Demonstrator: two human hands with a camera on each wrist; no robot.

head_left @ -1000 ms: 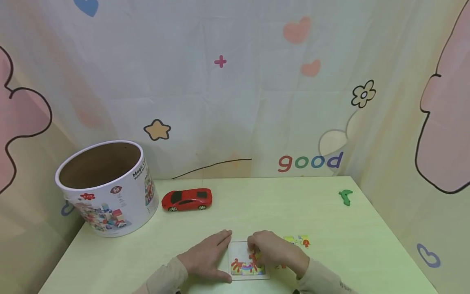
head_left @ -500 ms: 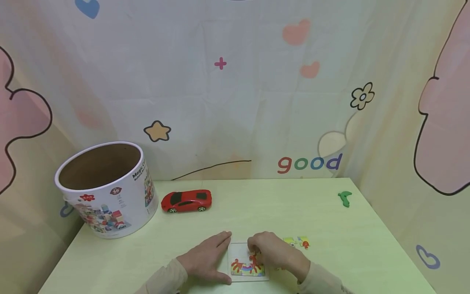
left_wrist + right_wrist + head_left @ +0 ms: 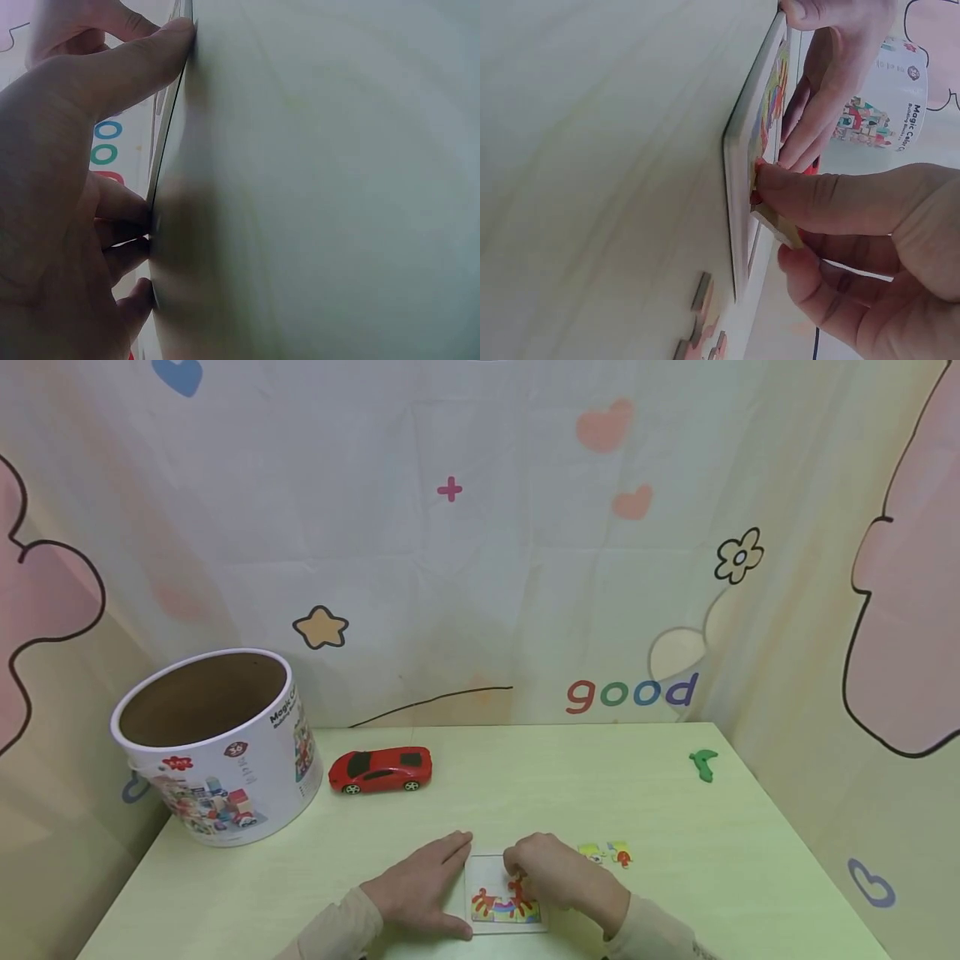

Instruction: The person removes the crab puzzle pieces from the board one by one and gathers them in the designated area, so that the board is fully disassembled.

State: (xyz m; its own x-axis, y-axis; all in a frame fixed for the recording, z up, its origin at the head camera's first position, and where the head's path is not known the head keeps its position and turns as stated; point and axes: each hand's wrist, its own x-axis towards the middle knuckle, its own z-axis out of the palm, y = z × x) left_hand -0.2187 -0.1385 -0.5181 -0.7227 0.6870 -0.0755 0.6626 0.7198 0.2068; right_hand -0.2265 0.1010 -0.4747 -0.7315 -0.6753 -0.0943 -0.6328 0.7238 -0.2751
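The right hand (image 3: 558, 877) is pinching a thin, flat wooden puzzle piece (image 3: 778, 223) between thumb and curled fingers, tilting it over the square white-framed puzzle board (image 3: 504, 893) directly under the grip. The piece looks light, stiff and small, best taken by its edges; it would likely slip if held loosely. The left hand (image 3: 420, 885) is lying flat on the pale green worktop (image 3: 525, 785), fingers straight, bracing the board's left edge. Loose colourful puzzle pieces (image 3: 607, 853) are lying just right of the grip.
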